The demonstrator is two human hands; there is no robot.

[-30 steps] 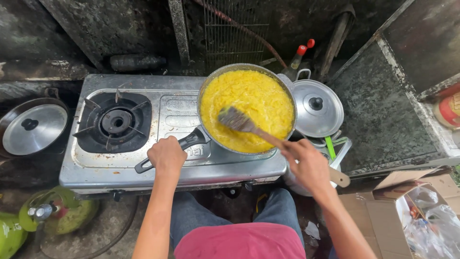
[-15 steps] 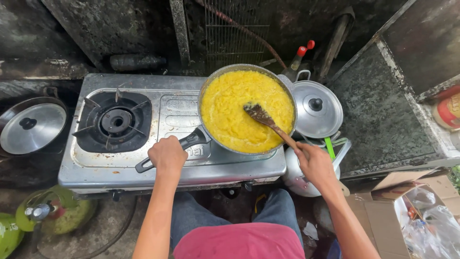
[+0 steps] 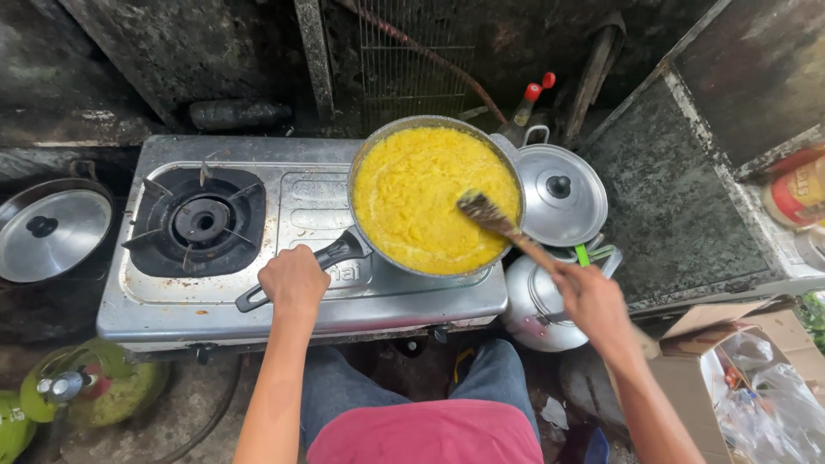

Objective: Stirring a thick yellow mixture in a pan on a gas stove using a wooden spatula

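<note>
A round metal frying pan (image 3: 507,167) full of thick yellow mash (image 3: 421,193) sits on the right burner of a two-burner steel gas stove (image 3: 301,206). My left hand (image 3: 295,279) grips the pan's black handle (image 3: 339,252) at the stove's front. My right hand (image 3: 593,301) holds a wooden spatula (image 3: 498,223) whose blade rests in the mash near the pan's right side.
The left burner (image 3: 200,221) is bare. A lidded steel pot (image 3: 560,194) and a metal kettle (image 3: 537,305) stand right of the stove. A pot lid (image 3: 47,234) lies at far left. Green gas cylinders (image 3: 77,391) stand below left, a cardboard box (image 3: 739,344) with plastic below right.
The spatula has swept from the pan's left-centre across to its right side, and my right hand has shifted rightward. My left hand has stayed on the handle.
</note>
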